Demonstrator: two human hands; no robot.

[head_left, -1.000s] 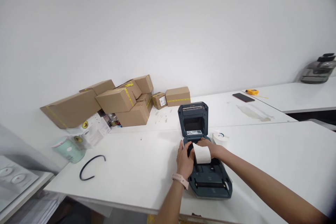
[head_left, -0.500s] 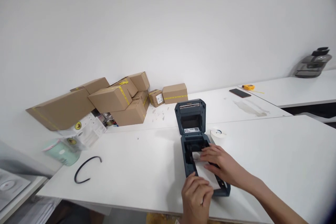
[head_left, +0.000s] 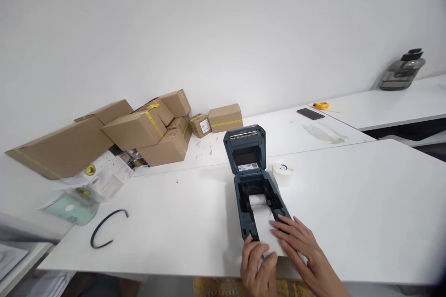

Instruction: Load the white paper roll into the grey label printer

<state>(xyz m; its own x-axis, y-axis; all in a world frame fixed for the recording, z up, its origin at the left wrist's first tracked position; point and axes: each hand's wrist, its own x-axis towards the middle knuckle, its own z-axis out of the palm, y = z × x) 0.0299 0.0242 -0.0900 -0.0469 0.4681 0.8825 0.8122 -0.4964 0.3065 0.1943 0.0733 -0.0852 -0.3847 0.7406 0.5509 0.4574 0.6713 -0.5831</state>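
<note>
Head view, looking down at the white surface (head_left: pixel 348 204). The label printer (head_left: pixel 256 195) lies near the front edge of the surface with its lid swung open and standing up at the far end. I take the printer as my landmark.

Paper strip (head_left: pixel 262 222): white, runs out of the roll bay of the printer toward the front edge, lying flat over the printer's near end.

Left hand (head_left: pixel 257 267): at the printer's near left corner, fingers (head_left: pixel 251 249) close together and laid on the end of the paper strip. I cannot tell whether the thumb grips the paper from below.

Right hand (head_left: pixel 302 246): at the printer's near right corner, fingers (head_left: pixel 282 228) spread and flat, tips pressing on the right edge of the strip and the printer body.

Around the printer: a small white tape roll (head_left: pixel 281 171) just to the right of the lid; a stack of cardboard boxes (head_left: pixel 146 130) well to the far left; a black curved cable (head_left: pixel 106 227) to the left; a phone (head_left: pixel 310 113) and a yellow tape measure (head_left: pixel 320 105) far right behind it.
</note>
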